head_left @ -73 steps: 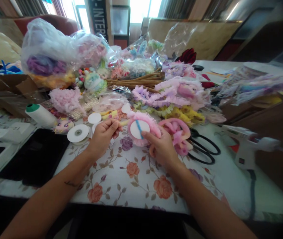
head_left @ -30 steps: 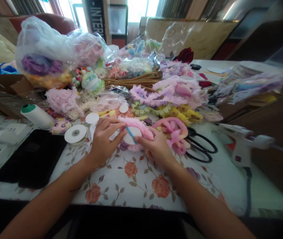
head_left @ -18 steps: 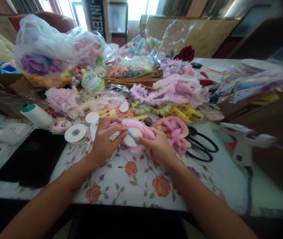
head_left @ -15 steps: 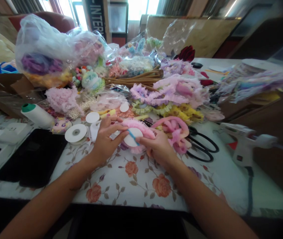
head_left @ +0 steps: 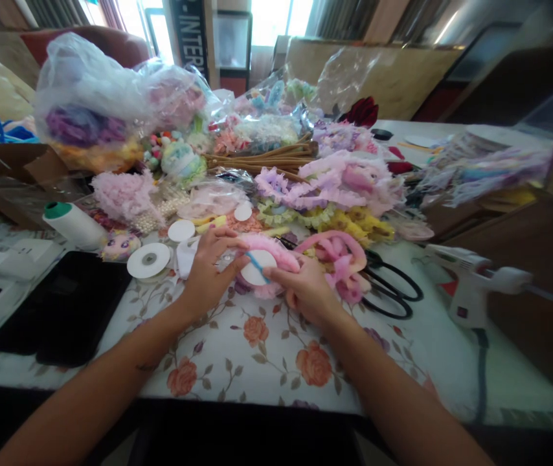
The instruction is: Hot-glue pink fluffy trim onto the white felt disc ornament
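A round white disc (head_left: 267, 260) edged with fluffy pink trim (head_left: 275, 248) sits between my hands, just above the tablecloth. A thin blue strip (head_left: 258, 266) crosses the disc's face at a slant. My left hand (head_left: 211, 272) grips the left side of the piece, its thumb near the strip's upper end. On the right edge, my right hand (head_left: 313, 288) is closed on the pink trim, its thumb by the strip's lower end. Fingertips under the piece are hidden. Curled pink fuzzy stems (head_left: 337, 255) and black-handled scissors (head_left: 397, 294) lie beside my right hand.
A white glue gun (head_left: 471, 278) stands at the right, its cord hanging down. Left are a ribbon spool (head_left: 149, 261), a thread cone (head_left: 75, 226) and a black tablet-like slab (head_left: 57, 307). Heaped ruffles (head_left: 329, 178), brown stems (head_left: 261, 157) and plastic bags (head_left: 87, 77) fill the back.
The view has shifted slightly. Both hands keep nearly the same hold on the pink-trimmed disc, and the blue strip still crosses it.
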Motion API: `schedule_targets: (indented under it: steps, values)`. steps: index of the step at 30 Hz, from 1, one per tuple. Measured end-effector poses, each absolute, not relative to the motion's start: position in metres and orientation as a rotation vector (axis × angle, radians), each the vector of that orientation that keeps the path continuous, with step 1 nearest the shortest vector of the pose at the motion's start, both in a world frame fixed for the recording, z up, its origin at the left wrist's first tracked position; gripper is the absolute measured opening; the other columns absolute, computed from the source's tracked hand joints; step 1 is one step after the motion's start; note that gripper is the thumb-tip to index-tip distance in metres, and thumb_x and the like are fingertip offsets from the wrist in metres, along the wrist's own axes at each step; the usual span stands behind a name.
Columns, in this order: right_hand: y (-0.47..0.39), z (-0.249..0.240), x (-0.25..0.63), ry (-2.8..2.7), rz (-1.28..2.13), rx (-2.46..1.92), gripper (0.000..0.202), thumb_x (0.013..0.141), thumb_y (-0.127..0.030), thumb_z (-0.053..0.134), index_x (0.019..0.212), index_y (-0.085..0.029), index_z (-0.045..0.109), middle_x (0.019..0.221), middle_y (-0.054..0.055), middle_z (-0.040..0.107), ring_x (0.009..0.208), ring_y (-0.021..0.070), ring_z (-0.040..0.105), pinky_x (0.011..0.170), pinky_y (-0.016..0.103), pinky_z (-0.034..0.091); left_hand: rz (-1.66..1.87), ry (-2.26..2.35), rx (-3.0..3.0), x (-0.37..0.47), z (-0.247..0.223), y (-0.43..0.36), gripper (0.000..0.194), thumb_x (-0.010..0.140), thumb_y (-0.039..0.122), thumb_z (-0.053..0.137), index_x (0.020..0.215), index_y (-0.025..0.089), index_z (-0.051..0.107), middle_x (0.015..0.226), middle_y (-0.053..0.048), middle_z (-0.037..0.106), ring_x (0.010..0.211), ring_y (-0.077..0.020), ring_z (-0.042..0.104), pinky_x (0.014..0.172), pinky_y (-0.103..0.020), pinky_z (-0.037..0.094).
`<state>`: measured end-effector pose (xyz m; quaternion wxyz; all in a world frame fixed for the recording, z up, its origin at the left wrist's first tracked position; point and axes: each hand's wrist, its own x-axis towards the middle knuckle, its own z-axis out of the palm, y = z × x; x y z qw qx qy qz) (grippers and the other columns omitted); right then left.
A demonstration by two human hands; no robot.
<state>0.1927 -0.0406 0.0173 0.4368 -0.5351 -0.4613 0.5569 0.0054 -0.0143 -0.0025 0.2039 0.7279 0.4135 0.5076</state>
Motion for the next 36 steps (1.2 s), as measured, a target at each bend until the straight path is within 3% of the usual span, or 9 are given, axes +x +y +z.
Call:
schedule_targets:
  steps: [3, 10, 23, 26, 30, 36]
  values:
    - [-0.041, 0.0188, 0.192, -1.162, 1.357, -1.309, 0.029, 0.064, -0.035, 0.082, 0.083, -0.02, 0.067, 0.042, -0.009, 0.049, 0.03, 0.0058, 0.034, 0.032, 0.021, 0.021, 1.546, 1.249, 2.048, 0.0064, -0.0003, -0.0166, 0.025, 0.08, 0.032, 0.073, 0.102, 0.024, 0.066, 0.107, -0.006, 0.061, 0.112, -0.0233, 0.055, 0.1, -0.041, 0.045]
    - [-0.0416, 0.0195, 0.192, -1.176, 1.325, -1.332, 0.029, 0.063, -0.036, 0.082, 0.08, -0.019, 0.066, 0.045, -0.009, 0.05, 0.032, 0.0055, 0.034, 0.033, 0.02, 0.022, 1.473, 1.185, 2.249, 0.0045, -0.0014, -0.0167, 0.017, 0.087, 0.028, 0.066, 0.102, 0.029, 0.073, 0.114, -0.006, 0.063, 0.112, -0.0228, 0.055, 0.099, -0.042, 0.043]
    - [-0.0411, 0.0191, 0.1935, -1.182, 1.34, -1.36, 0.03, 0.063, -0.037, 0.083, 0.081, -0.019, 0.066, 0.042, -0.009, 0.047, 0.029, 0.0045, 0.03, 0.03, 0.02, 0.018, 1.367, 1.078, 2.031, 0.0054, -0.0033, -0.0157, 0.011, 0.086, 0.028, 0.067, 0.095, 0.025, 0.074, 0.116, -0.008, 0.061, 0.118, -0.0247, 0.053, 0.104, -0.044, 0.041]
    - [-0.0407, 0.0219, 0.1931, -1.228, 1.303, -1.371, 0.031, 0.064, -0.038, 0.082, 0.082, -0.019, 0.066, 0.042, -0.009, 0.046, 0.032, 0.0052, 0.032, 0.033, 0.02, 0.021, 1.398, 1.118, 2.03, 0.0055, -0.0037, -0.0159, 0.027, 0.087, 0.029, 0.066, 0.113, 0.026, 0.065, 0.125, -0.008, 0.058, 0.122, -0.0243, 0.051, 0.107, -0.045, 0.04]
    - [-0.0402, 0.0236, 0.1937, -1.259, 1.269, -1.392, 0.032, 0.064, -0.04, 0.081, 0.078, -0.019, 0.061, 0.045, -0.008, 0.048, 0.034, 0.0057, 0.035, 0.035, 0.02, 0.024, 1.648, 1.184, 1.888, 0.004, -0.0067, -0.0129, 0.053, 0.083, 0.031, 0.07, 0.132, 0.027, 0.049, 0.124, -0.008, 0.06, 0.113, -0.022, 0.059, 0.097, -0.04, 0.048]
    - [-0.039, 0.0192, 0.1942, -1.267, 1.268, -1.381, 0.033, 0.064, -0.04, 0.081, 0.078, -0.02, 0.058, 0.046, -0.009, 0.047, 0.034, 0.0052, 0.034, 0.035, 0.02, 0.024, 1.792, 1.177, 2.089, 0.006, -0.0022, -0.0209, 0.019, 0.086, 0.02, 0.066, 0.104, 0.022, 0.064, 0.088, -0.001, 0.07, 0.089, -0.016, 0.065, 0.088, -0.035, 0.053]
